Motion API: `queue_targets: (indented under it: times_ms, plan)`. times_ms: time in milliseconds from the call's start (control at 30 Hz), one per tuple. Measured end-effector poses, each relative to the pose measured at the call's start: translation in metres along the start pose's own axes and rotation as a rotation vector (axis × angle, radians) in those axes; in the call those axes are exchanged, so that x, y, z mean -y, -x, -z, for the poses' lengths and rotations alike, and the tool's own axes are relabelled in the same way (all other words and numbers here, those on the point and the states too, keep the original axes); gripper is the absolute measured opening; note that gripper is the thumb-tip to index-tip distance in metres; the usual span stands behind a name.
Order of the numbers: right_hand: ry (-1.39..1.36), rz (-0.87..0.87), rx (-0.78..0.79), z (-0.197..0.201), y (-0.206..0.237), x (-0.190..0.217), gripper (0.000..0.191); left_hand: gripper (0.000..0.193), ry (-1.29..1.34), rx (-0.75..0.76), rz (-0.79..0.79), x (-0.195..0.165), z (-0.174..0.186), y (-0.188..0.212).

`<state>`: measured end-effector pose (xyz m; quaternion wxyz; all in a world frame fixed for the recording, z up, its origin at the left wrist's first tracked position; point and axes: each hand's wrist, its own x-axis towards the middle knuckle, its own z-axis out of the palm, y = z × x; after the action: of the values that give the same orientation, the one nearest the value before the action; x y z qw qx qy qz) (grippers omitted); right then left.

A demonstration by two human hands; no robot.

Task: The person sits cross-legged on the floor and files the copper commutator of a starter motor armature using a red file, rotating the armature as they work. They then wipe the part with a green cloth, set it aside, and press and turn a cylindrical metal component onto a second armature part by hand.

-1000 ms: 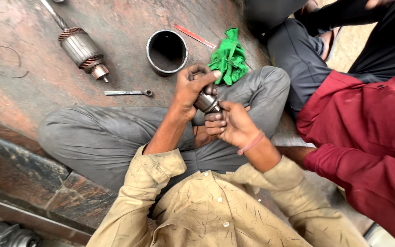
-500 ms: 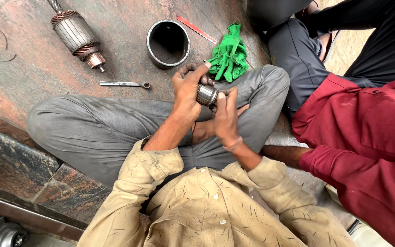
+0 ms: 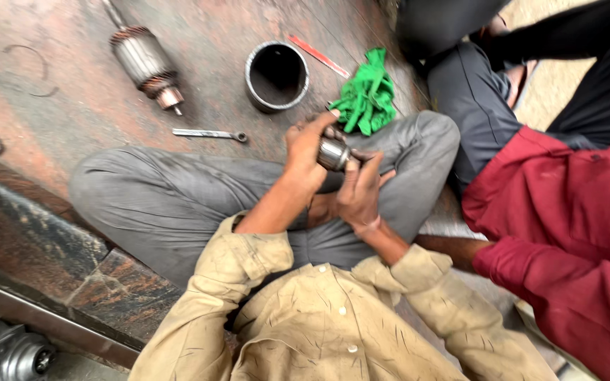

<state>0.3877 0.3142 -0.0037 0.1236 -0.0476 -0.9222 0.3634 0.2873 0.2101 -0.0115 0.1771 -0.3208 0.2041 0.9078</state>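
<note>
Far left on the stone floor lies a thin wire ring, and in the bottom corner sits part of a grey motor housing. Next comes a wound armature on its shaft, with a slim spanner lying just beside it, nearer the person's knee. A hollow steel cylinder stands open-end up, and past it a red strip and a crumpled green cloth resting against the grey trouser leg.

Above the crossed legs, the left hand grips a small shiny metal cylinder, fingers wrapped over its top. The right hand closes on it from below, thumb pressed to its end. So the part is held off the floor, between both hands, close to the cloth.

To me this looks like working the small part by hand, twisting or prising something on its end. That calls for a firm counter-grip and steady turning.

At the right sits another person in a maroon sleeve.
</note>
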Motion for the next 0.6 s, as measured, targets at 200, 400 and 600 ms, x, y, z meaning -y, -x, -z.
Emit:
queue_targets:
  times_ms: [200,400,600]
  plan:
    - [-1.015,-1.014,0.283,0.022,-0.026,0.009,0.035,0.026,-0.172,0.045,-0.157,-0.001,-0.01,0.01]
    - [0.059,0.076,0.055,0.012,0.0,0.018,0.042,0.021,0.013,0.03,-0.001,-0.005,0.001,-0.004]
    - [-0.014,0.019,-0.039,0.004,-0.004,0.012,0.027,0.021,0.059,0.136,-0.003,0.001,0.0,-0.001]
